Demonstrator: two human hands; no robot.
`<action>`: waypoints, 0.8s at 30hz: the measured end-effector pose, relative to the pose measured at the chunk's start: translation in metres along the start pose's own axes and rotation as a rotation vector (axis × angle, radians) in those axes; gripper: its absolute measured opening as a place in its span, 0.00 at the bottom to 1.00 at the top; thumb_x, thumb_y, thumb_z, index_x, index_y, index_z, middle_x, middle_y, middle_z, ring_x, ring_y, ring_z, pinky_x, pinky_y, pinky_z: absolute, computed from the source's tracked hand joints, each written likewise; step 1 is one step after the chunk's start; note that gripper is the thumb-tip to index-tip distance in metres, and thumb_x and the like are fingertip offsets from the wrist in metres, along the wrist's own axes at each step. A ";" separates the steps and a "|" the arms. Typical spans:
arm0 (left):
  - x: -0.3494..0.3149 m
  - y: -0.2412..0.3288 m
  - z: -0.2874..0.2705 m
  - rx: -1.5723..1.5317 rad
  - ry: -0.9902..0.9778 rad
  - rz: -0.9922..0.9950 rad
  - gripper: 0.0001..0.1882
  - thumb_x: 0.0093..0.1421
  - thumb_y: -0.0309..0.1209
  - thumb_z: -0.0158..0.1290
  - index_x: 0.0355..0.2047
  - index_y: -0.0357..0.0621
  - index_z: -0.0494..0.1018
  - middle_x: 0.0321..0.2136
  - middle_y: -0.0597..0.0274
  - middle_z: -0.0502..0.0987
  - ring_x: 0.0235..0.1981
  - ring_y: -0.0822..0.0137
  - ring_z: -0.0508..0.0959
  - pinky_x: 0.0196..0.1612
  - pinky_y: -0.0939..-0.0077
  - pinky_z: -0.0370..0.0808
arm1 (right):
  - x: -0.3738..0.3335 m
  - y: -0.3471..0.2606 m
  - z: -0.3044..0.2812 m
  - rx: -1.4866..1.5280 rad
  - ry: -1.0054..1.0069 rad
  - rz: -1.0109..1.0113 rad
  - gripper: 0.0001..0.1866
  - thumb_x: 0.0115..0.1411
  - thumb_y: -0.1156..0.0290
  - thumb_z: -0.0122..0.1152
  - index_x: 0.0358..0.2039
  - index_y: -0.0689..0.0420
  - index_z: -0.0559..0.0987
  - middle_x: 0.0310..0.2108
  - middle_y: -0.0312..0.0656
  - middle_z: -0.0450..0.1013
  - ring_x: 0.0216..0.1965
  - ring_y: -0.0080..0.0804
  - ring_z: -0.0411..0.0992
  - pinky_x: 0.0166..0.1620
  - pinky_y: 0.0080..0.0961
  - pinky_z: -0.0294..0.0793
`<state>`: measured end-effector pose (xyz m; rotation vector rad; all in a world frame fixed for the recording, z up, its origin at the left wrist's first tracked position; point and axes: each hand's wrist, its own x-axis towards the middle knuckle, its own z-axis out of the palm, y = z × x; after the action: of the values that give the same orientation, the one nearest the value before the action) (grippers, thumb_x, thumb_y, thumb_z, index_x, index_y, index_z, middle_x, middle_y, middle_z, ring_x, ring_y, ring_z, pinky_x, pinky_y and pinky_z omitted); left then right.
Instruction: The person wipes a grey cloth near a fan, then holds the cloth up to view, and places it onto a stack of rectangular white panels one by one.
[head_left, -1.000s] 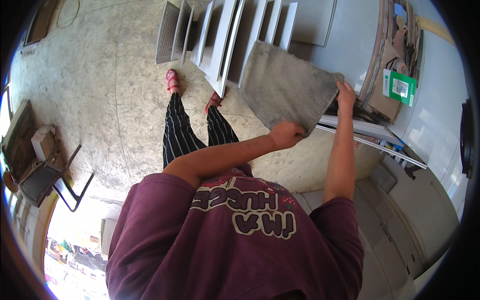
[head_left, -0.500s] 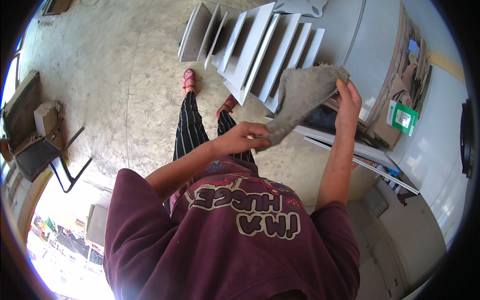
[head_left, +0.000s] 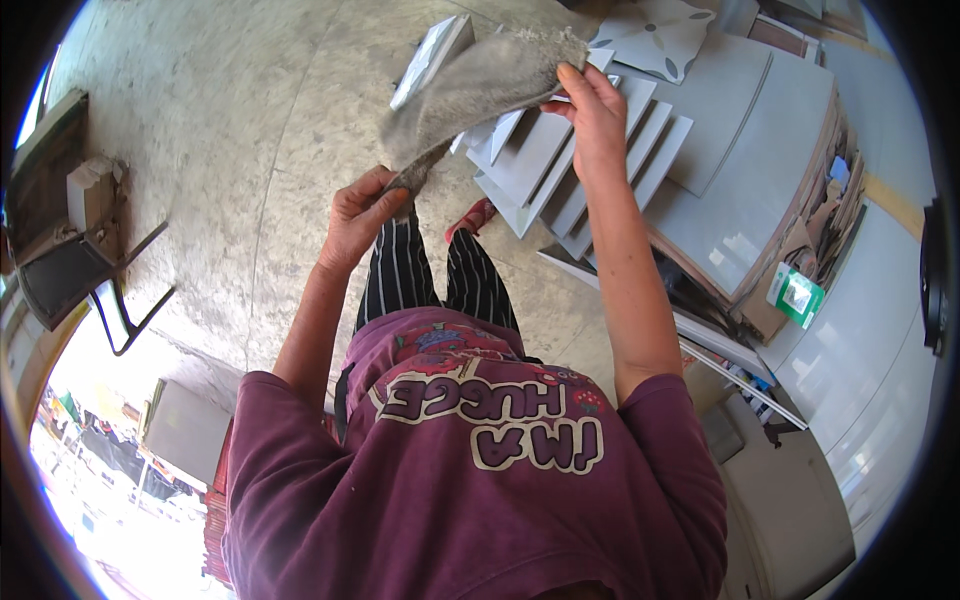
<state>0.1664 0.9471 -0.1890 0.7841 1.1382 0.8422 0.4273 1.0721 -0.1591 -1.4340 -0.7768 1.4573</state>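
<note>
A grey, fuzzy cloth (head_left: pixel 475 95) with a frayed edge is stretched in the air between my two hands, partly blurred by motion. My left hand (head_left: pixel 362 212) pinches its lower left end, thumb on top. My right hand (head_left: pixel 597 115) grips the upper right corner between thumb and fingers. Beyond the cloth, several light-coloured tiles (head_left: pixel 545 150) stand on edge in a leaning row, some of them hidden behind the cloth and my right hand.
At right stands a large glossy grey panel (head_left: pixel 715 150), with cardboard pieces and a green-and-white card (head_left: pixel 797 294) beside it. A patterned tile (head_left: pixel 655 35) lies at the far side. A dark chair (head_left: pixel 75 280) is on the left of the concrete floor (head_left: pixel 200 130).
Both hands have swung the cloth to the left and farther up. It is now held more spread out, away from its place over the tiles' near right side.
</note>
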 end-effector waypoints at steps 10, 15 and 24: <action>0.061 -0.151 -0.042 0.544 0.181 -0.064 0.12 0.50 0.31 0.56 0.35 0.41 0.76 0.29 0.56 0.75 0.29 0.61 0.76 0.35 0.72 0.72 | 0.051 0.138 0.004 -0.267 0.153 0.242 0.12 0.56 0.65 0.56 0.35 0.60 0.78 0.23 0.33 0.71 0.24 0.19 0.69 0.24 0.17 0.72; 0.044 -0.189 0.023 0.561 -0.056 -0.177 0.12 0.49 0.30 0.58 0.35 0.40 0.76 0.28 0.58 0.77 0.29 0.68 0.76 0.35 0.74 0.73 | 0.023 0.166 -0.061 -0.400 0.325 0.374 0.11 0.56 0.64 0.57 0.33 0.59 0.78 0.21 0.32 0.69 0.23 0.19 0.68 0.23 0.18 0.71; 0.010 -0.178 0.156 0.410 -0.406 -0.137 0.11 0.50 0.27 0.56 0.34 0.36 0.76 0.25 0.57 0.76 0.28 0.69 0.76 0.31 0.76 0.72 | -0.019 0.141 -0.186 -0.459 0.363 0.300 0.12 0.58 0.63 0.57 0.37 0.57 0.78 0.24 0.28 0.70 0.23 0.15 0.66 0.25 0.16 0.65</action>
<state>0.3485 0.8566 -0.3105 1.1416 0.9927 0.3115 0.5823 0.9714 -0.3028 -2.1717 -0.7110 1.2188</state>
